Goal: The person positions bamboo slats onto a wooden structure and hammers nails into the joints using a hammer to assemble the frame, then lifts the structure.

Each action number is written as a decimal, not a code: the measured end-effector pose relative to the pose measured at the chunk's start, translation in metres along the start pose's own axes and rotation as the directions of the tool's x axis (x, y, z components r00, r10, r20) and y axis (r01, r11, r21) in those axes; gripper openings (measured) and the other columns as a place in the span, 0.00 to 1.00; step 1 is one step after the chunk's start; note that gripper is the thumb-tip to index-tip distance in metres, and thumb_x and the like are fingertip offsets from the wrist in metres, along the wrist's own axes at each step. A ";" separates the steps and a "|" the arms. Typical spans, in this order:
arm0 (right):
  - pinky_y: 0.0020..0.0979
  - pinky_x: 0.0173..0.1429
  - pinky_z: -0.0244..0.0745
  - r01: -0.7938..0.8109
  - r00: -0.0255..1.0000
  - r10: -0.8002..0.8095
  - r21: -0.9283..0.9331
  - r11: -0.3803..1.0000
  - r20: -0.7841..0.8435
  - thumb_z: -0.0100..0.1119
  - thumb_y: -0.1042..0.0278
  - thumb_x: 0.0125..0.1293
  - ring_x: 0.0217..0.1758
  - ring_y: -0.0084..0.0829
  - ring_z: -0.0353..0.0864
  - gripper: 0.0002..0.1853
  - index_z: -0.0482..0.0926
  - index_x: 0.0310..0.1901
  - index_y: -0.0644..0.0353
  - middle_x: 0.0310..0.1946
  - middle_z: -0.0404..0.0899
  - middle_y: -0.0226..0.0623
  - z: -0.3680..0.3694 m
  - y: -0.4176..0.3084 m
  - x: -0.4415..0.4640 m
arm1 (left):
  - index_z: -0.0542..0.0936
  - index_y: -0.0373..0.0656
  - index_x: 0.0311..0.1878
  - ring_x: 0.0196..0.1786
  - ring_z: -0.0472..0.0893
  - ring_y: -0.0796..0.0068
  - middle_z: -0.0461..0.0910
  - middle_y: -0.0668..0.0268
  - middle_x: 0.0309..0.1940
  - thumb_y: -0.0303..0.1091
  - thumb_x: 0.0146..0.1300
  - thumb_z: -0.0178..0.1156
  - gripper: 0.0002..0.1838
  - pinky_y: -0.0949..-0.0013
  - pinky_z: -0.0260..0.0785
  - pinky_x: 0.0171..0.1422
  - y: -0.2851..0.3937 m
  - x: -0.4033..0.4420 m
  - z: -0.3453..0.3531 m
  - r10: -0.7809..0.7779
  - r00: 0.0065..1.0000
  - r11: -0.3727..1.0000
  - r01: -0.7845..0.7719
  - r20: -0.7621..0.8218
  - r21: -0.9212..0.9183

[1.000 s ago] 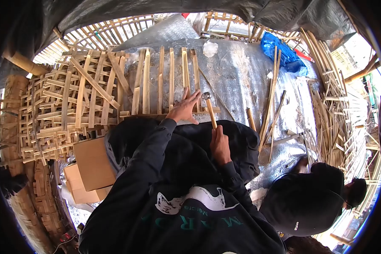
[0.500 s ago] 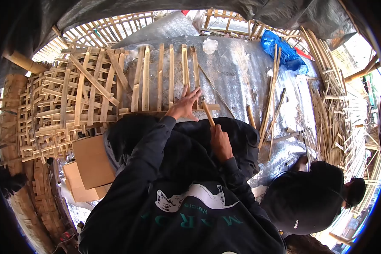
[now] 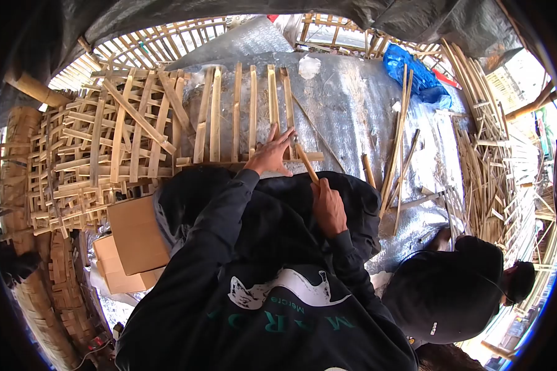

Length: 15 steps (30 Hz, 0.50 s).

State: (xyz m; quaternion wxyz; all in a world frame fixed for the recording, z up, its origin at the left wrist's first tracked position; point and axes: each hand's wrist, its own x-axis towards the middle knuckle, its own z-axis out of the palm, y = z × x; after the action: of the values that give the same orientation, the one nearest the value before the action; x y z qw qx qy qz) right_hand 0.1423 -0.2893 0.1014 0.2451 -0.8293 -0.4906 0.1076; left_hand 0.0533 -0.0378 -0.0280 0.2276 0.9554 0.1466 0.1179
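My right hand [image 3: 329, 209] is wrapped round the wooden handle of a hammer [image 3: 307, 164], whose head is low beside my left fingertips. My left hand [image 3: 271, 154] lies with fingers spread over the lower ends of two upright bamboo slats [image 3: 273, 96]. Those slats stand in a row of several, side by side, their lower ends at a crosswise bamboo strip [image 3: 309, 156] just in front of my lap. Whether my left fingers pinch a nail cannot be made out.
Bamboo lattice panels [image 3: 74, 161] are stacked at the left, above cardboard boxes [image 3: 138, 235]. Long loose strips [image 3: 397, 136] lie on the silver sheet [image 3: 353, 105]. A blue plastic bag [image 3: 414, 77] is at the back right. A person in black [image 3: 452, 297] crouches at the lower right.
The hammer head has come down and left toward my left fingertips, and my right hand has shifted slightly right. My left hand stays in nearly the same place on the slats.
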 end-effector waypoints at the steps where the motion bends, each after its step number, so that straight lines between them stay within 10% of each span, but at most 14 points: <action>1: 0.58 0.30 0.74 -0.006 1.000 0.006 0.000 1.000 0.000 0.52 0.62 0.82 0.27 0.62 0.81 0.12 0.68 0.43 0.63 0.23 0.80 0.58 0.000 -0.002 0.001 | 0.60 0.44 0.83 0.86 0.39 0.32 0.48 0.66 0.87 0.61 0.35 0.85 0.71 0.19 0.65 0.71 -0.003 -0.001 0.004 0.003 1.000 1.000 -0.003 0.004 -0.003; 8: 0.58 0.30 0.74 -0.093 0.995 0.091 0.053 0.994 0.046 0.52 0.60 0.82 0.27 0.62 0.81 0.13 0.68 0.44 0.62 0.24 0.81 0.58 0.026 0.014 -0.005 | 0.63 0.45 0.81 0.86 0.39 0.34 0.48 0.64 0.87 0.61 0.35 0.84 0.69 0.17 0.64 0.70 0.007 0.001 -0.007 -0.056 0.997 0.998 0.056 0.052 -0.013; 11: 0.59 0.30 0.75 -0.069 0.995 0.066 0.033 0.997 0.076 0.52 0.61 0.82 0.28 0.62 0.82 0.12 0.67 0.45 0.62 0.24 0.81 0.58 0.013 0.006 -0.001 | 0.57 0.36 0.83 0.85 0.41 0.27 0.53 0.50 0.84 0.68 0.36 0.80 0.74 0.39 0.41 0.89 0.002 0.004 -0.004 -0.051 0.993 0.999 0.052 0.109 -0.004; 13: 0.59 0.29 0.75 -0.038 0.998 0.037 0.036 0.999 0.044 0.52 0.61 0.82 0.28 0.62 0.82 0.12 0.67 0.45 0.62 0.24 0.81 0.58 0.006 -0.003 0.000 | 0.57 0.50 0.84 0.87 0.37 0.35 0.48 0.69 0.87 0.59 0.36 0.85 0.71 0.16 0.64 0.70 -0.004 0.001 0.008 -0.019 0.999 0.999 0.021 0.030 -0.037; 15: 0.61 0.30 0.75 -0.004 0.996 0.017 0.148 0.989 -0.086 0.51 0.59 0.82 0.29 0.62 0.83 0.13 0.67 0.45 0.62 0.24 0.81 0.58 0.006 -0.010 0.002 | 0.55 0.53 0.85 0.87 0.37 0.36 0.47 0.73 0.87 0.58 0.35 0.85 0.73 0.15 0.65 0.69 -0.005 0.000 0.011 -0.104 0.986 0.994 0.100 0.129 0.037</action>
State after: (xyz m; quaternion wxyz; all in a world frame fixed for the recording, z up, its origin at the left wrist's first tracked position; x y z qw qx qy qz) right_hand 0.1332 -0.2823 0.1012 0.3264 -0.8154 -0.4656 0.1086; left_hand 0.0558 -0.0380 -0.0397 0.2277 0.9557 0.1817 0.0410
